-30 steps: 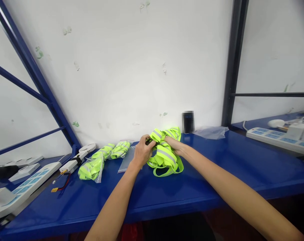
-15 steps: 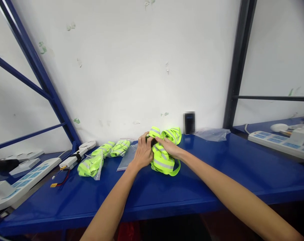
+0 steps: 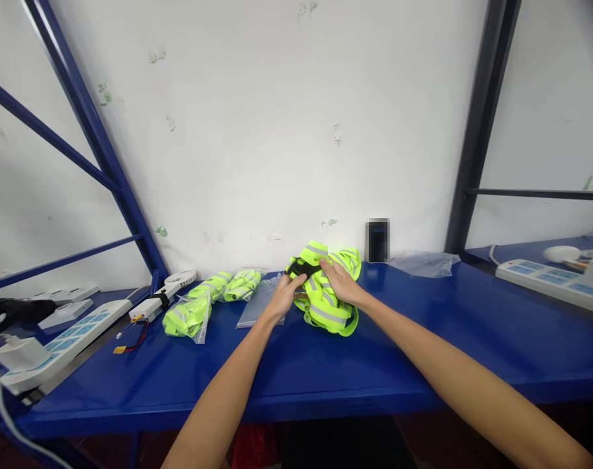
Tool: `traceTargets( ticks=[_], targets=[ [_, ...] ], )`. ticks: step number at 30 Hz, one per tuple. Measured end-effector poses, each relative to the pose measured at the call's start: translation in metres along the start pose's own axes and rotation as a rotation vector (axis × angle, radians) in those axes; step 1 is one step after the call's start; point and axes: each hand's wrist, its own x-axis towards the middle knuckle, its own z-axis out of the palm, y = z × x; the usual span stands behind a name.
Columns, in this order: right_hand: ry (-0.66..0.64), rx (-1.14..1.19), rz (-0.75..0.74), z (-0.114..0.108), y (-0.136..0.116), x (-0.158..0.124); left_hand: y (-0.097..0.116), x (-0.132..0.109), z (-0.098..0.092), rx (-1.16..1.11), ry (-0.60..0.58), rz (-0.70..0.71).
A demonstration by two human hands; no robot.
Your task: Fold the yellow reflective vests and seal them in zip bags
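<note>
A bundle of neon-yellow reflective strap (image 3: pixel 328 311) with grey stripes lies bunched on the blue table. A black plastic buckle (image 3: pixel 303 268) shows at its upper left part. My left hand (image 3: pixel 283 296) is closed on the buckle's near side, thumb on top, with the other fingers hidden beneath. My right hand (image 3: pixel 339 281) grips the strap just right of the buckle. Left of my hands, a flat clear plastic bag (image 3: pixel 261 302) rests on the table. Further left lie folded reflective straps (image 3: pixel 242 285) and a bagged bundle (image 3: pixel 186 317).
A white handheld fan (image 3: pixel 180 279) and a battery pack with wires (image 3: pixel 147 310) are at the left. Power strips (image 3: pixel 69 345) stand at both sides. A pixelated dark object (image 3: pixel 377 241) and an empty plastic bag (image 3: pixel 426 263) sit by the wall.
My left hand has moved down and opened its grasp around the strap, bringing the black buckle into view. The whole scene has shifted slightly right in view.
</note>
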Motion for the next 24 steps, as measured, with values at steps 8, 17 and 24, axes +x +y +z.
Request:
traceTargets(
  ticks=[8,17,24],
  targets=[
    [0.124,0.266,0.192,0.007,0.006,0.005,0.008,-0.001,0.013,0.190,0.075,0.303],
    [-0.231,0.775,0.495,0.008,-0.019,-0.001,0.006,-0.003,-0.006,0.647,0.250,0.512],
    [-0.119,0.685,0.510,0.002,-0.013,0.004,0.002,-0.004,-0.006,0.615,0.165,0.441]
  ],
)
